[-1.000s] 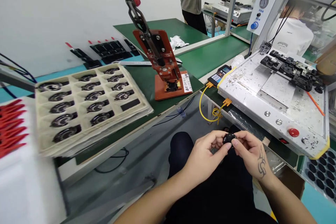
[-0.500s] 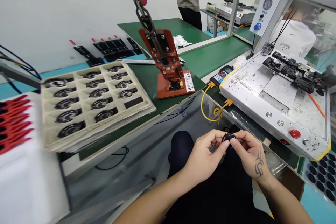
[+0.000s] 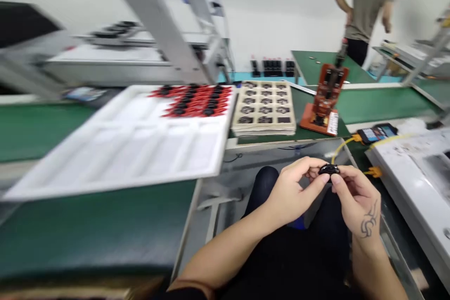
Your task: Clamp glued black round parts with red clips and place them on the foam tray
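Observation:
Above my lap, both hands grip one small glossy black rounded part (image 3: 329, 169) by its two ends. My left hand (image 3: 298, 187) pinches it from the left with thumb and fingers. On the other end, my right hand (image 3: 356, 197) holds it the same way, thumb on the near face. The part's underside and far side are hidden by my fingers. Beyond my hands lies a cream tray (image 3: 262, 127) with dark curved parts in its compartments. A reddish-brown toggle-clamp fixture (image 3: 325, 98) stands to the right of that tray.
A large white tray (image 3: 147, 150) at left carries rows of red-and-black clips (image 3: 197, 101). At right are a white machine (image 3: 415, 168) and a keypad device (image 3: 378, 133) with a yellow cable. A person (image 3: 371, 4) stands behind a far green table (image 3: 326, 63).
My view has swung left, bringing the whole white tray in and shifting the fixture rightward. Both hands still hold the black part, with little change in grip.

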{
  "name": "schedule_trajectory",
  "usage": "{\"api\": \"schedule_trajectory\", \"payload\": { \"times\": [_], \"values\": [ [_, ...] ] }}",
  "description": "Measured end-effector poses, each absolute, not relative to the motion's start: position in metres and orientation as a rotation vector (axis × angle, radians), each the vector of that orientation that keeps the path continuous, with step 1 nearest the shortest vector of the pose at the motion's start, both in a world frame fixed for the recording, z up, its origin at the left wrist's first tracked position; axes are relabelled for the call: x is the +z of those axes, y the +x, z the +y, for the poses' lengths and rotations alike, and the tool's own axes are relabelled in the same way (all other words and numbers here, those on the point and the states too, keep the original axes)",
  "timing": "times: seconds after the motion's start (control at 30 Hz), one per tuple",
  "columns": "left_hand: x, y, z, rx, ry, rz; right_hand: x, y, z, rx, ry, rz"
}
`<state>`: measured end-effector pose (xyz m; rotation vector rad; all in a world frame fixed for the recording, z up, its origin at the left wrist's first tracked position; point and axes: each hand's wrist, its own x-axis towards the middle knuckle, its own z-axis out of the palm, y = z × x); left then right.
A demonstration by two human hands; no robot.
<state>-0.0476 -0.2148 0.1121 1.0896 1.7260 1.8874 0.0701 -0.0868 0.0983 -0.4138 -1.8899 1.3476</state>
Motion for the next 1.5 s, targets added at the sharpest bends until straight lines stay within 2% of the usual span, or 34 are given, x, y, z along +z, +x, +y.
{"api": "schedule_trajectory", "payload": {
  "times": [0.23, 0.43, 0.6, 0.83, 0.93, 1.03, 1.17, 1.3, 1.4, 1.5],
  "values": [
    [0.117, -0.039, -0.301, 2.176, 0.699, 2.139, 0.092, -0.001, -0.126, 1.589, 0.08, -2.11],
    [0.093, 0.0, -0.371, 2.398, 0.144, 1.948, 0.085, -0.027, -0.19, 1.593, 0.649, -2.425],
    [0.086, 0.04, -0.427, 2.369, -0.147, 2.113, 0.083, -0.034, -0.246, 1.571, 1.212, -2.483],
    [0.087, 0.096, -0.501, 2.356, -0.39, 2.104, 0.089, -0.036, -0.329, 1.508, 1.879, -2.498],
    [0.085, 0.111, -0.527, 2.433, -0.568, 2.068, 0.087, -0.047, -0.367, 1.506, 1.86, -2.516],
    [0.078, 0.117, -0.546, 2.709, -0.821, 1.959, 0.079, -0.061, -0.407, 1.444, 1.776, -2.505],
    [0.068, 0.117, -0.558, 3.015, -1.019, 1.725, 0.066, -0.068, -0.457, 1.103, 1.924, -2.485],
    [0.063, 0.116, -0.56, 3.038, -1.028, 1.718, 0.058, -0.064, -0.489, 0.825, 1.992, -2.512],
    [0.062, 0.118, -0.559, 3.021, -1.005, 1.73, 0.058, -0.065, -0.492, 0.876, 2.042, -2.512],
    [0.063, 0.119, -0.559, 3.04, -0.974, 1.654, 0.063, -0.072, -0.477, 1.125, 1.952, -2.619]
  ]
}}
